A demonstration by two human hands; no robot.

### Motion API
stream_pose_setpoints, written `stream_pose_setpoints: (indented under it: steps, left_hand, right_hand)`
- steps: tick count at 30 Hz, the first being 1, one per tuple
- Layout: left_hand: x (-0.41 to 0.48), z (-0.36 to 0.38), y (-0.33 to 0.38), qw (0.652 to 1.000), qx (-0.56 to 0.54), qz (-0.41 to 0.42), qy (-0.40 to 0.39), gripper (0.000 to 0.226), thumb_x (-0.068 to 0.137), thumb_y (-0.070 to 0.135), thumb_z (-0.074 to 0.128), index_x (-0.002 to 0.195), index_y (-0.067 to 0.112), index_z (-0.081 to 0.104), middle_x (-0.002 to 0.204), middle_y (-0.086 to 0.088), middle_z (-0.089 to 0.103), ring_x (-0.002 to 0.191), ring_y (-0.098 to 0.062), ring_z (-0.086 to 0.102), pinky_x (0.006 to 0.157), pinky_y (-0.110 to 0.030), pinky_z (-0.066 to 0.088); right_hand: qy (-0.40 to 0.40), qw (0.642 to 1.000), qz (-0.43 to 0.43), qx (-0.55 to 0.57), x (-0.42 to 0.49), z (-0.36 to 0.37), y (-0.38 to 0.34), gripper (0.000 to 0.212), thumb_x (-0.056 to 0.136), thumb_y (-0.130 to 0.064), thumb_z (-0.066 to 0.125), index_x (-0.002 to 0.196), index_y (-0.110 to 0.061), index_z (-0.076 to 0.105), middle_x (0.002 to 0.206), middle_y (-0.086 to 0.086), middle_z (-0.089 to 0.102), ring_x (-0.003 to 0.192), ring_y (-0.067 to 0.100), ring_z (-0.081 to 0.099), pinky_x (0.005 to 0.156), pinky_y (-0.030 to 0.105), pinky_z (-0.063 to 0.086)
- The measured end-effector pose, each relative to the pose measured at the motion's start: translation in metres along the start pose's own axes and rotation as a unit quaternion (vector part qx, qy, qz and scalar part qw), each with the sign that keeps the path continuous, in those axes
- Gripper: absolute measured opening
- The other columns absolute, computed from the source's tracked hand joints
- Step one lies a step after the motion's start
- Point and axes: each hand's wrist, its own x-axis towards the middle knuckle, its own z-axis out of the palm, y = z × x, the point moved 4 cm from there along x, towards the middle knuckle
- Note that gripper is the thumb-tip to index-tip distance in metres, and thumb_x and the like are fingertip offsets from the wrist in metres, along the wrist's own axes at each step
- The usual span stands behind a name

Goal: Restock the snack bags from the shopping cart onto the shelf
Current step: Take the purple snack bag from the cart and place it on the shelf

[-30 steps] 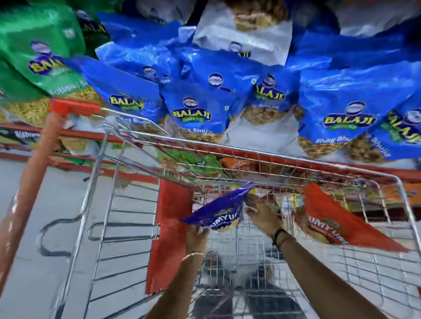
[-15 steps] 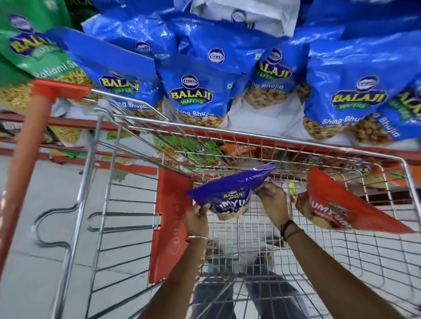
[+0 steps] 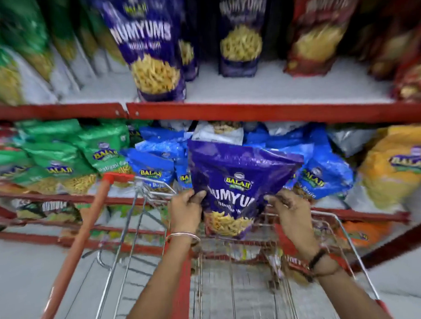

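Purple snack bag (image 3: 239, 182) held upright above the shopping cart (image 3: 234, 279), in front of the lower shelf's blue bags (image 3: 323, 171). Left grip (image 3: 186, 208) grasps its left edge; right grip (image 3: 291, 211) grasps its right edge. Matching purple bags (image 3: 151, 48) stand on the upper shelf (image 3: 250, 109).

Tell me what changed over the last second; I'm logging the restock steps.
The purple bag was lifted from inside the cart to above its rim, upright and facing the shelves. The view tilted up, revealing the upper shelf. Unchanged: left hand and right hand keep their grip on it.
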Motion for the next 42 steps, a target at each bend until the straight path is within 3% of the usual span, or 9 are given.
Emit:
stream_pose_setpoints:
  steps: [4, 7, 14, 17, 22, 24, 34, 38, 42]
  left_hand:
    - [0.020, 0.005, 0.075, 0.994, -0.098, 0.020, -0.050, 0.017, 0.080, 0.004, 0.060, 0.069, 0.016, 0.065, 0.075, -0.010, 0.059, 0.051, -0.007, 0.055, 0.046, -0.021, 0.053]
    - [0.037, 0.003, 0.130, 0.990, -0.109, 0.059, -0.068, 0.015, 0.082, 0.005, 0.058, 0.070, 0.013, 0.063, 0.079, -0.012, 0.057, 0.069, -0.019, 0.056, 0.046, -0.017, 0.054]
    - [0.086, 0.014, 0.236, 0.978, -0.146, 0.141, -0.051, 0.046, 0.081, 0.005, 0.060, 0.041, 0.021, 0.043, 0.031, 0.013, 0.044, 0.035, -0.003, 0.045, 0.036, -0.020, 0.050]
    - [0.118, 0.025, 0.251, 0.975, -0.177, 0.134, -0.028, 0.021, 0.076, 0.014, 0.064, 0.058, 0.016, 0.052, 0.054, -0.003, 0.051, 0.045, -0.011, 0.047, 0.057, -0.041, 0.059]
    - [0.167, 0.047, 0.252, 0.968, -0.207, 0.140, 0.022, 0.035, 0.076, 0.016, 0.063, 0.048, 0.020, 0.041, 0.056, -0.002, 0.050, 0.064, -0.014, 0.046, 0.071, -0.051, 0.052]
    - [0.183, 0.060, 0.246, 0.964, -0.239, 0.117, 0.018, 0.034, 0.080, 0.007, 0.058, 0.055, 0.019, 0.040, 0.075, -0.007, 0.046, 0.074, -0.016, 0.045, 0.069, -0.046, 0.052]
    - [0.269, 0.108, 0.225, 0.958, -0.280, 0.061, -0.008, 0.031, 0.081, 0.000, 0.056, 0.057, 0.019, 0.048, 0.051, 0.005, 0.054, 0.046, -0.005, 0.044, 0.038, -0.015, 0.039]
    - [0.280, 0.112, 0.221, 0.971, -0.228, 0.074, 0.010, 0.014, 0.090, 0.022, 0.048, 0.099, 0.013, 0.055, 0.099, -0.006, 0.052, 0.083, -0.021, 0.050, 0.063, -0.032, 0.050]
    - [0.274, 0.122, 0.192, 0.989, -0.109, 0.067, -0.079, 0.057, 0.091, 0.051, 0.022, 0.136, 0.017, 0.031, 0.136, -0.005, 0.043, 0.124, -0.024, 0.042, 0.106, -0.042, 0.035]
  right_hand:
    - [0.008, 0.994, -0.058, 0.093, 0.028, -0.027, -0.079, 0.019, 0.085, -0.004, 0.059, 0.066, -0.004, 0.060, 0.055, 0.001, 0.060, 0.051, -0.006, 0.050, 0.051, 0.009, 0.047]
    - [0.008, 0.988, -0.091, 0.129, 0.052, -0.049, -0.125, 0.022, 0.084, -0.004, 0.061, 0.066, -0.017, 0.063, 0.063, -0.005, 0.066, 0.062, 0.002, 0.058, 0.058, 0.013, 0.053]
    - [0.037, 0.976, -0.139, 0.166, 0.134, -0.080, -0.209, 0.023, 0.083, -0.003, 0.061, 0.071, -0.022, 0.062, 0.054, -0.015, 0.068, 0.056, 0.001, 0.060, 0.054, 0.017, 0.054]
    - [0.069, 0.968, -0.149, 0.190, 0.165, -0.078, -0.227, 0.028, 0.084, 0.000, 0.059, 0.068, -0.022, 0.059, 0.052, -0.013, 0.065, 0.053, -0.002, 0.057, 0.052, 0.015, 0.054]
    - [0.100, 0.954, -0.136, 0.247, 0.215, -0.059, -0.224, 0.026, 0.086, 0.003, 0.054, 0.073, -0.019, 0.052, 0.074, 0.000, 0.057, 0.053, -0.005, 0.059, 0.054, 0.013, 0.054]
    - [0.109, 0.954, -0.122, 0.252, 0.237, -0.050, -0.211, 0.027, 0.086, 0.003, 0.054, 0.072, -0.020, 0.053, 0.075, -0.002, 0.058, 0.059, -0.001, 0.060, 0.057, 0.015, 0.056]
    - [0.113, 0.940, -0.040, 0.321, 0.324, -0.012, -0.174, 0.016, 0.080, -0.002, 0.061, 0.072, -0.016, 0.057, 0.055, -0.013, 0.066, 0.070, 0.010, 0.055, 0.058, 0.023, 0.053]
    - [0.096, 0.947, -0.002, 0.306, 0.338, -0.007, -0.163, 0.007, 0.086, -0.020, 0.056, 0.088, -0.013, 0.059, 0.089, 0.009, 0.066, 0.069, 0.014, 0.053, 0.062, 0.022, 0.050]
    - [-0.014, 0.980, 0.082, 0.184, 0.333, 0.003, -0.134, 0.066, 0.090, -0.058, 0.026, 0.129, -0.008, 0.045, 0.124, 0.012, 0.056, 0.086, 0.017, 0.058, 0.098, 0.038, 0.040]
